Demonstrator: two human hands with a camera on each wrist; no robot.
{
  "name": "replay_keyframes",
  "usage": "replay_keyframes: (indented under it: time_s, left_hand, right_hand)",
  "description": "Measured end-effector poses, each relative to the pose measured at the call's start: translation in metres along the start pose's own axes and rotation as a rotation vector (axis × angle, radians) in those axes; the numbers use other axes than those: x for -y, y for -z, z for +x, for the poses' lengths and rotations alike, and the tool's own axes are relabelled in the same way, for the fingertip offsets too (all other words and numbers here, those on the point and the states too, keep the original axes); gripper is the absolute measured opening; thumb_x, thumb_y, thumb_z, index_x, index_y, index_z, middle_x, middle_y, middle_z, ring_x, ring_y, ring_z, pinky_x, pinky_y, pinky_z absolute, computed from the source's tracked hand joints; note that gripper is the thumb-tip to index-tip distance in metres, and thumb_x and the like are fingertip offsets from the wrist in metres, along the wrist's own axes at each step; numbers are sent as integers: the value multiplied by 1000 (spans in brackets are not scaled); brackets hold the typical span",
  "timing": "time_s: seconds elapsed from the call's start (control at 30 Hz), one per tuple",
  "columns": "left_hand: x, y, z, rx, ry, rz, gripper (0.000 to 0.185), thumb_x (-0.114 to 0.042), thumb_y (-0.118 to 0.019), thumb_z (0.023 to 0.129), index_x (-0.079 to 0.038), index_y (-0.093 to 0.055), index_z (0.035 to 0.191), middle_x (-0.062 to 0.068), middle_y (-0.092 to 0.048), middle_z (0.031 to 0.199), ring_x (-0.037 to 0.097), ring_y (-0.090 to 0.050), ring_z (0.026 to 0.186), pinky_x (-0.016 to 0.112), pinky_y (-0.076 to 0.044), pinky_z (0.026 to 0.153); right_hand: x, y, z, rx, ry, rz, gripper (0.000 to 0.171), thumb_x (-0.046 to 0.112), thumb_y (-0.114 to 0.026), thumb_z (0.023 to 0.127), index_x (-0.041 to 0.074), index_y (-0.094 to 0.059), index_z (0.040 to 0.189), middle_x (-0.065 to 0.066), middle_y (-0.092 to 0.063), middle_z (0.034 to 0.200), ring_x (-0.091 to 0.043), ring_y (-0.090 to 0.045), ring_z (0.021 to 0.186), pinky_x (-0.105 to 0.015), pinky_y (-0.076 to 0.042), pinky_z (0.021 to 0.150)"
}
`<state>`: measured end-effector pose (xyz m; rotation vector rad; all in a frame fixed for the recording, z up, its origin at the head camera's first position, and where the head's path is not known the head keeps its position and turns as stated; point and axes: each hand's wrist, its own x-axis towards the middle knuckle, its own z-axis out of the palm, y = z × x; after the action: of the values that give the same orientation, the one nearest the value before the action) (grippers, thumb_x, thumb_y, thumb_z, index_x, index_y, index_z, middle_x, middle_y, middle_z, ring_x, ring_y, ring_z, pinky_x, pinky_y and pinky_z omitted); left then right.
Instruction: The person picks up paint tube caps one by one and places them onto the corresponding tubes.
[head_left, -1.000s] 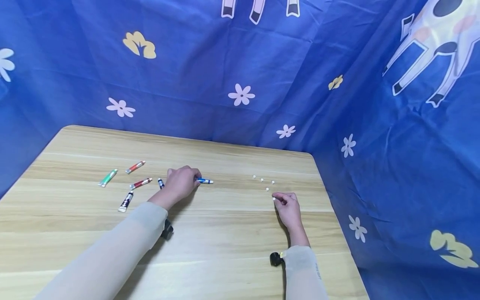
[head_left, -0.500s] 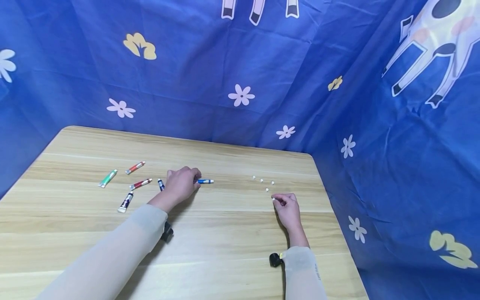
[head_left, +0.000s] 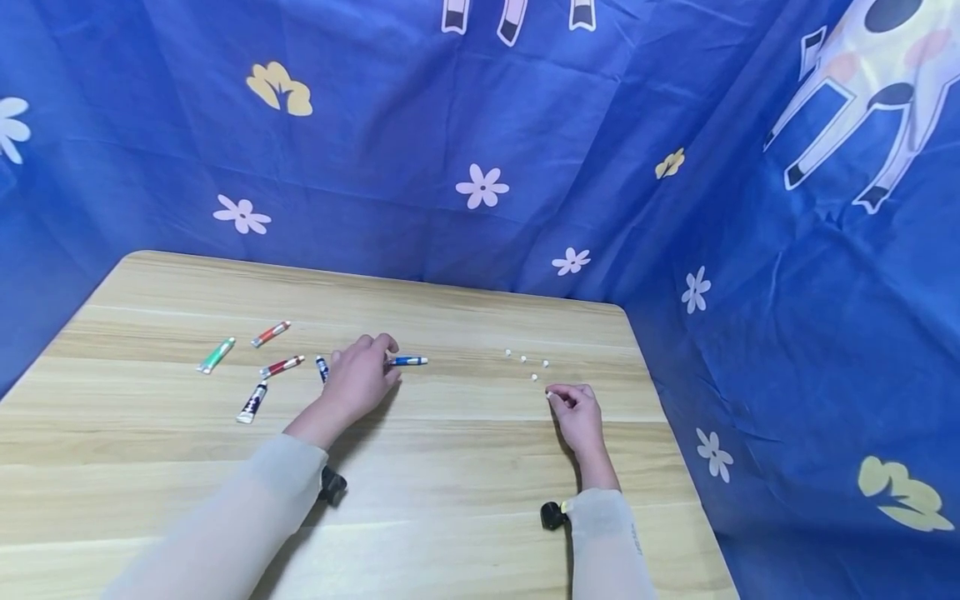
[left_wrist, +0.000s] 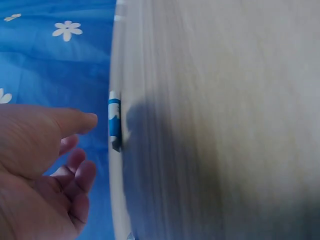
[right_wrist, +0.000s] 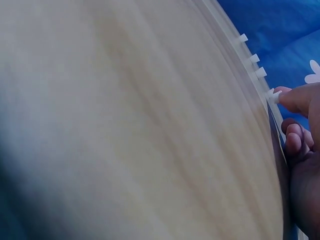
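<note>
Both wrist views smear the table [left_wrist: 210,100] into blur; the left hand [head_left: 358,377] covers one end of the blue tube [head_left: 409,361].

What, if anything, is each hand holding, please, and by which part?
The right hand pinches a small white cap at its fingertips. The left hand holds nothing: its fingers are relaxed, close to the blue tube lying on the table.
</note>
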<state>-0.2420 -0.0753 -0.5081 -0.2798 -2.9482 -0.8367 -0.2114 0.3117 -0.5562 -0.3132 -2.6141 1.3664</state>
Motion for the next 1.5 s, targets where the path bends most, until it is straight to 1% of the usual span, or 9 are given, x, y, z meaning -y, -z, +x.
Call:
replay_keyframes:
  time_s: [0.13,0.3,0.43,0.6,0.8,0.97,1.2,1.37,1.5]
  left_hand:
    - [0,7,-6,-16,24,-13,34,-23,-78,98,-5,-64,123,18,-71,113,36,-67,105,52,-46,87]
    - [8,24,-22,1,95,-40,34,-25,-70,102,-1,-65,126,24,-70,119,41,-67,105,61,-50,94]
    - [22,41,-41,-33,160,-26,36,-25,-68,102,1,-66,126,31,-68,121,50,-67,105,64,-51,88]
    - [43,49,-60,-92,217,21,35,-24,-68,101,1,-64,124,35,-66,119,55,-65,102,63,-48,79]
    - [67,63,-74,-68,302,35,45,-28,-65,103,5,-57,131,38,-60,123,56,-60,102,64,-45,82]
    - [84,72,-85,-53,359,54,48,-32,-62,105,9,-54,129,39,-58,120,58,-58,99,64,-44,80]
    - [102,78,-103,-38,403,72,43,-31,-58,106,9,-54,121,38,-59,112,57,-58,93,63,-42,76]
    - [111,78,-112,32,424,47,49,-32,-57,106,13,-50,125,40,-58,110,55,-61,89,58,-45,69]
    - [113,77,-115,59,403,37,40,-30,-55,106,9,-55,117,36,-58,105,49,-61,87,52,-45,63]
  right_hand:
    - [1,1,1,1,-20,14,15,6,-73,100,7,-83,112,-4,-59,105,-11,-54,91,-17,-46,77]
    - [3,2,0,-10,-32,5,16,7,-72,101,8,-82,113,-5,-60,108,-12,-54,91,-18,-45,77]
    - [5,1,1,-16,-30,0,16,8,-71,102,9,-82,115,-6,-61,108,-13,-55,92,-18,-46,77]
    - [5,2,1,-34,-23,11,16,6,-71,102,7,-81,114,-6,-61,107,-12,-55,91,-17,-46,76]
    - [2,0,4,-38,-26,14,15,7,-72,102,7,-81,114,-6,-61,107,-12,-56,91,-16,-46,75]
    - [0,-3,3,-45,-17,0,14,8,-72,103,8,-82,113,-6,-62,107,-12,-56,91,-15,-46,76]
    - [-1,-4,1,-49,-21,-9,14,9,-72,102,7,-81,113,-8,-64,109,-13,-57,91,-15,-47,75]
    - [-2,-4,2,-59,-8,-28,13,10,-72,103,6,-80,113,-9,-66,109,-13,-58,91,-15,-48,75]
    - [0,-2,0,-65,-7,-36,13,9,-71,103,4,-79,112,-11,-67,109,-15,-60,92,-16,-48,76]
